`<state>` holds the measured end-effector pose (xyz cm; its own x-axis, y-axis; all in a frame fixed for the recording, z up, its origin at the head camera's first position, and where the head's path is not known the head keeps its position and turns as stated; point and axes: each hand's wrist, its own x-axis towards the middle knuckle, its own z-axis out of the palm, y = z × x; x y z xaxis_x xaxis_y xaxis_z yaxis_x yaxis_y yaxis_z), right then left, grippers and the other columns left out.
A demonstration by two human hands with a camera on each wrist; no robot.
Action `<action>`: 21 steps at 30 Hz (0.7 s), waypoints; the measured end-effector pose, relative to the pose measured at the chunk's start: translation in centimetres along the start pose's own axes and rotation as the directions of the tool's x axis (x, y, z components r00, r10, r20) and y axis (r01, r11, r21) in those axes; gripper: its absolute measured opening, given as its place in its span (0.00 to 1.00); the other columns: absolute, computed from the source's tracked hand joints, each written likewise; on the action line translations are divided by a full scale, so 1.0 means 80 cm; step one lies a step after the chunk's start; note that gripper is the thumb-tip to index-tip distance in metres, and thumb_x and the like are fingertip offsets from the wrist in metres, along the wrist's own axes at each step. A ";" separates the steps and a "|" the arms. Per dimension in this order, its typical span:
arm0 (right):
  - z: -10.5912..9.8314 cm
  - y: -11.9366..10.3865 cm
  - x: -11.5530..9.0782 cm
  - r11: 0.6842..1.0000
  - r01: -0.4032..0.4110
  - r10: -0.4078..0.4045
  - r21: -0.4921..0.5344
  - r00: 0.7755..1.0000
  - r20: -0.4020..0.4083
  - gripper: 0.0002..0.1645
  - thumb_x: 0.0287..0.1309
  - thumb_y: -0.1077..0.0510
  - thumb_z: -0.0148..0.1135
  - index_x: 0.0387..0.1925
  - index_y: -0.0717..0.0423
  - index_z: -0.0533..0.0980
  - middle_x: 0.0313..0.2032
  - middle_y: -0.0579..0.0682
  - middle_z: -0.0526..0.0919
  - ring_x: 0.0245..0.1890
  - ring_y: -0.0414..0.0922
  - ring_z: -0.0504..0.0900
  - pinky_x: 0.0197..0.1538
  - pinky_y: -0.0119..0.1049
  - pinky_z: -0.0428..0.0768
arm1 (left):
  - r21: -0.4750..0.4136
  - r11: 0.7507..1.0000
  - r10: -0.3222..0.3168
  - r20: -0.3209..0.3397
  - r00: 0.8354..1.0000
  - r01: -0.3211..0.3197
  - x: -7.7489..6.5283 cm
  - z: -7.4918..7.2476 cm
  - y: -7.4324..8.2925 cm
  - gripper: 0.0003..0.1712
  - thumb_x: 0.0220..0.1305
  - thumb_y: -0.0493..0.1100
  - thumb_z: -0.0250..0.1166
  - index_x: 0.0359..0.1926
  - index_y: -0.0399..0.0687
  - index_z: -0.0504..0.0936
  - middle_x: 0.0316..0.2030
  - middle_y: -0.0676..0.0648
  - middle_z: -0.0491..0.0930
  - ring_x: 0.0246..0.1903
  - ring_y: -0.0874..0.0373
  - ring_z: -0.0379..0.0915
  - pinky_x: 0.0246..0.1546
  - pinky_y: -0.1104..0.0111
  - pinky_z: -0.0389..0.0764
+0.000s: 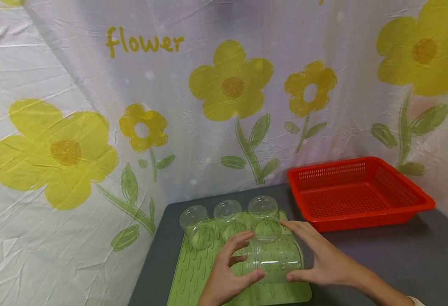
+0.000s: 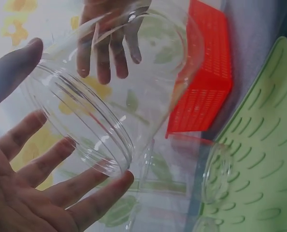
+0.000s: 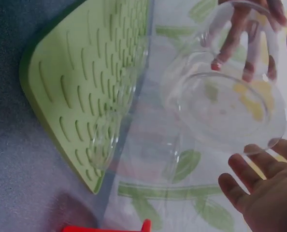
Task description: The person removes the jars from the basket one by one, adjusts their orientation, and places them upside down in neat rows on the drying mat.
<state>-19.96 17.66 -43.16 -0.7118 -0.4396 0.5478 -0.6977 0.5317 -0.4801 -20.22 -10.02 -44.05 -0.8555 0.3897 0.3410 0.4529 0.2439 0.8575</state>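
Between my two hands a clear jar (image 1: 275, 263) lies on its side in the air, above a green ridged mat (image 1: 187, 272). My left hand (image 1: 228, 272) grips its threaded mouth end, thumb on one side and spread fingers on the other; the ridged neck (image 2: 93, 123) shows plainly in the left wrist view. At the smooth base (image 3: 225, 108), my right hand (image 1: 325, 259) holds the other end with thumb and fingertips. Three similar clear jars stand in a row along the mat's back edge: a left one (image 1: 196, 223), a middle one (image 1: 228, 212) and a right one (image 1: 263, 208).
A red perforated basket (image 1: 365, 219) sits at the back right of the dark grey table (image 1: 381, 250). Behind the table hangs a white cloth (image 1: 178, 170) printed with yellow flowers.
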 end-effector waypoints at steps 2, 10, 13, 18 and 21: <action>-0.002 0.003 -0.002 0.999 -0.014 0.015 0.031 1.000 -0.018 0.65 0.43 0.35 0.81 0.78 0.41 0.57 0.68 0.42 0.70 0.65 0.36 0.70 0.58 0.43 0.80 | -0.041 0.999 -0.035 -0.017 0.999 0.034 -0.001 -0.001 0.000 0.42 0.56 0.42 0.78 0.70 0.68 0.71 0.69 0.55 0.71 0.66 0.48 0.73 0.55 0.61 0.84; -0.003 0.019 -0.007 0.970 -0.034 0.036 0.240 0.999 -0.005 0.66 0.43 0.49 0.85 0.79 0.45 0.55 0.72 0.47 0.69 0.71 0.33 0.68 0.68 0.26 0.72 | -0.156 0.986 -0.076 -0.069 0.995 0.065 -0.005 -0.004 0.001 0.42 0.58 0.37 0.76 0.71 0.64 0.70 0.71 0.53 0.68 0.67 0.44 0.70 0.58 0.59 0.83; -0.002 0.022 -0.008 0.949 -0.048 0.044 0.312 0.999 0.021 0.66 0.45 0.54 0.83 0.80 0.45 0.53 0.73 0.49 0.68 0.69 0.40 0.73 0.65 0.31 0.76 | -0.201 0.977 -0.093 -0.079 0.993 0.076 -0.006 -0.003 0.001 0.41 0.60 0.36 0.74 0.71 0.63 0.69 0.73 0.53 0.66 0.69 0.40 0.68 0.59 0.59 0.83; -0.001 0.023 -0.008 0.893 -0.060 0.039 0.446 0.998 0.058 0.63 0.50 0.61 0.79 0.80 0.46 0.51 0.73 0.61 0.65 0.67 0.44 0.76 0.61 0.35 0.81 | -0.240 0.969 -0.079 -0.068 0.995 0.060 -0.006 -0.002 0.002 0.40 0.62 0.35 0.72 0.72 0.60 0.67 0.74 0.49 0.64 0.69 0.45 0.69 0.61 0.52 0.81; -0.001 0.021 -0.007 0.868 -0.081 0.052 0.489 0.996 0.073 0.61 0.52 0.63 0.76 0.80 0.45 0.51 0.73 0.64 0.64 0.67 0.38 0.74 0.58 0.36 0.83 | -0.263 0.964 -0.068 -0.058 0.996 0.050 -0.006 -0.001 0.003 0.40 0.63 0.35 0.71 0.73 0.58 0.66 0.75 0.48 0.63 0.69 0.46 0.70 0.62 0.50 0.80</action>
<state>-20.77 18.85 -44.25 -0.7511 -0.4630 0.4706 -0.5874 0.1431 -0.7966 -19.72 -10.26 -43.99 -0.8974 0.3197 0.3040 0.3276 0.0214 0.9446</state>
